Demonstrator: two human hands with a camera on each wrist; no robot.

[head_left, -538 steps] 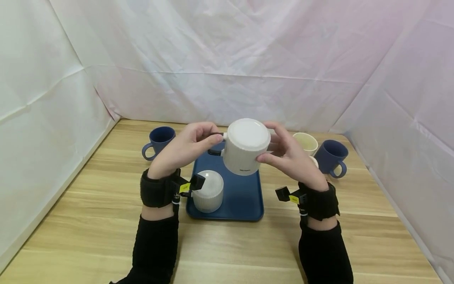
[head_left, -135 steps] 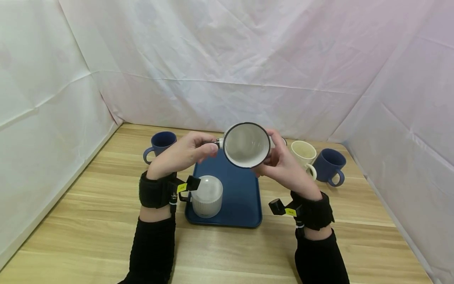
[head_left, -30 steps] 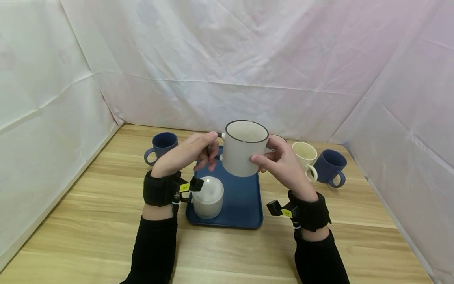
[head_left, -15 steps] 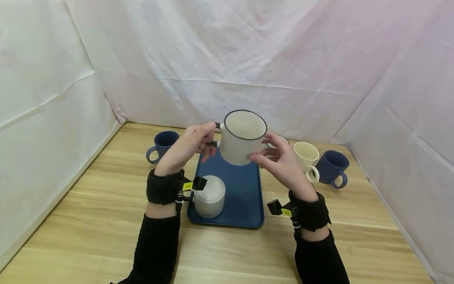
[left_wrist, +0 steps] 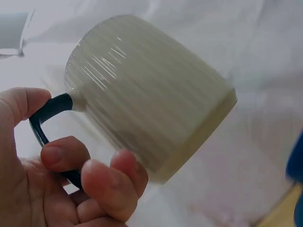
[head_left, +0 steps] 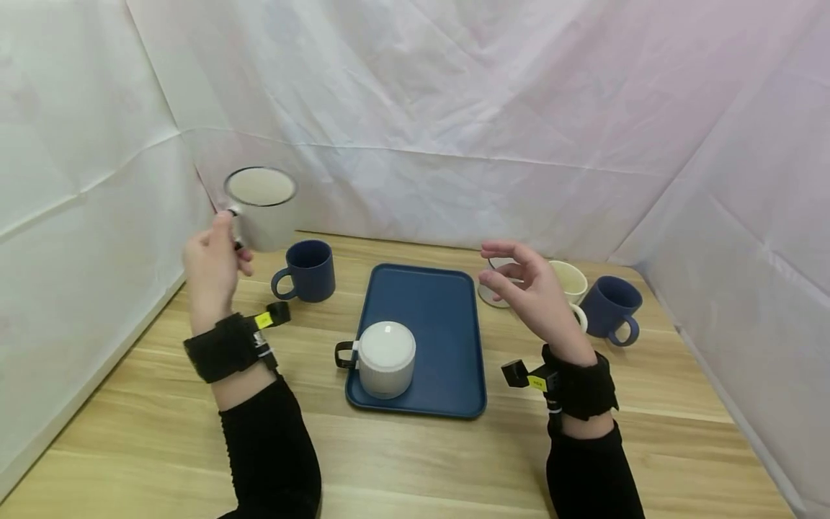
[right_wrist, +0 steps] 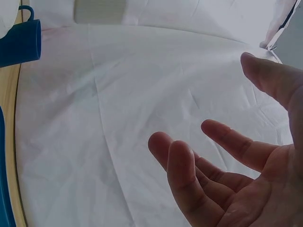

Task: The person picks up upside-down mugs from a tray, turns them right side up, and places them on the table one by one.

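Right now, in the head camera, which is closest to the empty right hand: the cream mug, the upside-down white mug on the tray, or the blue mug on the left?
From the right hand:
1. Cream mug, just behind it, right side.
2. Upside-down white mug, on the tray's near-left corner.
3. Blue mug, far left.

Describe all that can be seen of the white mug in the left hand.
The white mug looks ceramic, with fine vertical ribs, a thin dark rim and a dark handle. It is held in the air, upright in the head view, at the table's far left above the blue mug. The left hand grips only its handle; nothing else touches it.
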